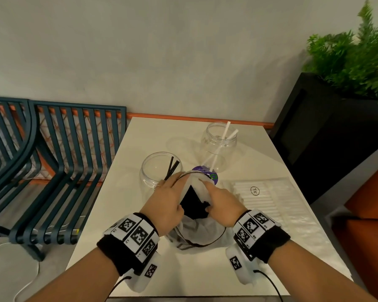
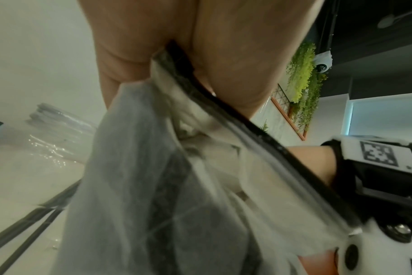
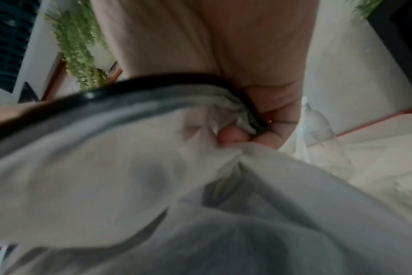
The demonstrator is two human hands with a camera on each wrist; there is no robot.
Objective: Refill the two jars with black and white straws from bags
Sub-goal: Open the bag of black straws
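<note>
A translucent white bag [image 1: 196, 234] with a black rim stands on the table [image 1: 162, 131] in front of me, its mouth pulled apart with black straws [image 1: 192, 203] dark inside. My left hand [image 1: 166, 199] pinches the rim's left side, seen close in the left wrist view as my left hand [image 2: 141, 37] on the bag [image 2: 153, 186]. My right hand [image 1: 223, 205] pinches the right side; my right hand [image 3: 223, 46] bunches the bag [image 3: 106, 167]. Behind stand a clear jar [image 1: 159, 168] with two black straws and a second jar [image 1: 218, 144] with two white straws.
A flat clear bag of white straws [image 1: 266, 199] lies on the table to the right. A purple round sticker [image 1: 205, 172] sits between the jars. Dark blue slatted chairs [image 1: 52, 160] stand at the left, a black planter [image 1: 314, 131] with ferns at the right.
</note>
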